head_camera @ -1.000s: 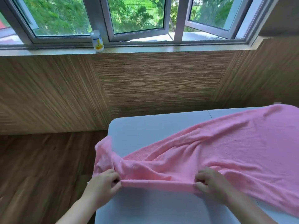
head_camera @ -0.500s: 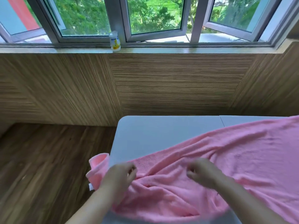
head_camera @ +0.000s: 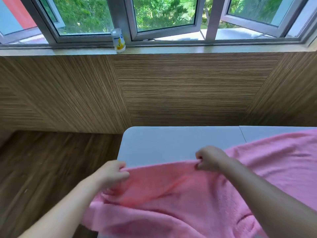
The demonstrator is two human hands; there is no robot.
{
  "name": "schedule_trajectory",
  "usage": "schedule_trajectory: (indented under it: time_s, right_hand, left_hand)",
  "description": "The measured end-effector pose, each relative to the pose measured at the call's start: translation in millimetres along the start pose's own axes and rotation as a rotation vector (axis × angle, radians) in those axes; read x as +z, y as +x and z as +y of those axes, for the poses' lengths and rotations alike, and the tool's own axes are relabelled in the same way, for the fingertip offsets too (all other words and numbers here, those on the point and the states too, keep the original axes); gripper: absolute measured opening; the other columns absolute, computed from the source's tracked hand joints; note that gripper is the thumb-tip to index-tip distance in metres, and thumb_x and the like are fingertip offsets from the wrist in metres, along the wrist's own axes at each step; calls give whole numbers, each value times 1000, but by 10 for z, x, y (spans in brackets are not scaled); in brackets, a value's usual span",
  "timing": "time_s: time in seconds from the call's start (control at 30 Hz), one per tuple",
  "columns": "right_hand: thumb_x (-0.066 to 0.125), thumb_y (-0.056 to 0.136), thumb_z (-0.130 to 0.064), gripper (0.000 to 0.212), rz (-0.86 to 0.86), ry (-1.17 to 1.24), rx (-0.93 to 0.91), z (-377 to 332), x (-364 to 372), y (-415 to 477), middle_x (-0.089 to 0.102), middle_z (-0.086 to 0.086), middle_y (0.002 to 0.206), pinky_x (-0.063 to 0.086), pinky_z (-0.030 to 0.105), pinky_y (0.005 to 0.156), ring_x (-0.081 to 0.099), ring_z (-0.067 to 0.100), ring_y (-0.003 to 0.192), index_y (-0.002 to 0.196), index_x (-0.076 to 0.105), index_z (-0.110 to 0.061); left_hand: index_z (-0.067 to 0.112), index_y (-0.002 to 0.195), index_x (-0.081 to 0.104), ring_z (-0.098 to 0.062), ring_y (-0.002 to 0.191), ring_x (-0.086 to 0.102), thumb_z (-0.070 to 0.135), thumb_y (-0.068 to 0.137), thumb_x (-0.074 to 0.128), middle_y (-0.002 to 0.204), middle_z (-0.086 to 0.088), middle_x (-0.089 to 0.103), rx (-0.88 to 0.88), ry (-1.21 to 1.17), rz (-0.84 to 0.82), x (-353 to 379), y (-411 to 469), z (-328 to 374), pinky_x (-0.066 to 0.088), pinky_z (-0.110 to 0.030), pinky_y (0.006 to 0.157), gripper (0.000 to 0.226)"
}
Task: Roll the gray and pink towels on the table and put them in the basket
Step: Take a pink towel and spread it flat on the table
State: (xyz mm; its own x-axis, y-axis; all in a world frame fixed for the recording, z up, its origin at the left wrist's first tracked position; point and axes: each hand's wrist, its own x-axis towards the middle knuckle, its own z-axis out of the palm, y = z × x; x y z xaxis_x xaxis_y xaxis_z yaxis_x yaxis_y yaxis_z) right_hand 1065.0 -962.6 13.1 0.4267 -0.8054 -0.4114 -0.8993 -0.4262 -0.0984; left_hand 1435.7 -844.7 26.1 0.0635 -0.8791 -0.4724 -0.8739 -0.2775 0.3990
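While your left grip and right grip each pinch one edge of the pink towel, which is stretched over the tabletop, rolling looks hardly started. No roll shows, and neither gray towel nor basket is in view. The only container is a small bottle on the sill, contents unclear.

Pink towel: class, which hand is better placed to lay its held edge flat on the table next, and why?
Probably the right hand: it pinches the pink towel edge over bare table. The left hand pinches the same edge at the table's left end, where cloth hangs off the side.
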Motion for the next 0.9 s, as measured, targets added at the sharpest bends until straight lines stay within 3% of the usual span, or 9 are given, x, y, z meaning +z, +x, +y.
schedule_trajectory:
  time_s: [0.13,0.23,0.3,0.4,0.5,0.57,0.77,0.83,0.9]
  right_hand:
    - [66,79,-40,27,90,110,101,252,-447,118,59,-6,76,37,28,57,56,20,81,68,49,-21]
    - [67,82,-27,19,312,291,189,324,-623,187,57,-6,76,39,31,61,56,24,81,73,50,-24]
    - [60,84,-16,9,501,397,237,312,-637,257,60,-1,84,40,32,67,57,26,84,86,58,-24]
    - [58,84,-6,33,564,500,200,255,-458,223,60,2,114,43,29,89,58,23,105,112,65,-22]
    - [62,84,-11,43,412,464,168,245,-131,-27,54,-1,133,41,30,99,56,22,115,124,62,-25]
    - [65,84,-18,35,348,416,169,280,124,-256,57,-2,134,46,36,99,58,23,115,119,67,-26]
    - [70,73,-29,5,344,412,63,401,757,-1040,62,-12,83,49,31,72,61,16,81,77,70,-32]
    - [59,64,-33,7,333,454,2,428,869,-1293,61,-12,72,49,31,65,58,11,71,68,64,-32]
    - [57,60,-31,9,246,435,-81,488,1002,-1552,60,-16,68,48,30,62,55,4,67,67,58,-37]
  left_hand:
    - [15,69,47,-14,66,50,30,68,57,68,2,58,117,-59,103,-442,239,132,42,-38,62,18]
    - [25,73,48,-21,75,55,17,79,64,75,5,59,133,-59,379,-674,480,292,44,-38,68,19]
    - [30,85,57,-22,88,53,15,83,65,88,5,58,133,-76,592,-770,620,406,46,-38,78,17]
    - [24,114,62,-30,105,47,22,89,64,109,-5,55,60,-57,732,-685,703,450,45,-45,93,26]
    - [26,117,63,-31,107,45,25,89,62,112,-5,53,50,51,603,-361,544,375,45,-48,94,28]
    - [28,110,66,-23,107,47,27,88,64,109,3,56,92,29,484,-72,317,288,46,-44,93,22]
    - [35,75,56,-3,72,58,32,78,58,76,15,62,161,60,120,740,-639,18,50,-29,65,5]
    - [33,78,54,-3,78,57,35,73,51,82,17,60,155,118,39,913,-923,-122,47,-24,65,6]
    - [40,94,57,1,99,50,41,69,47,105,25,53,212,251,4,1097,-1154,-311,45,-20,79,27]
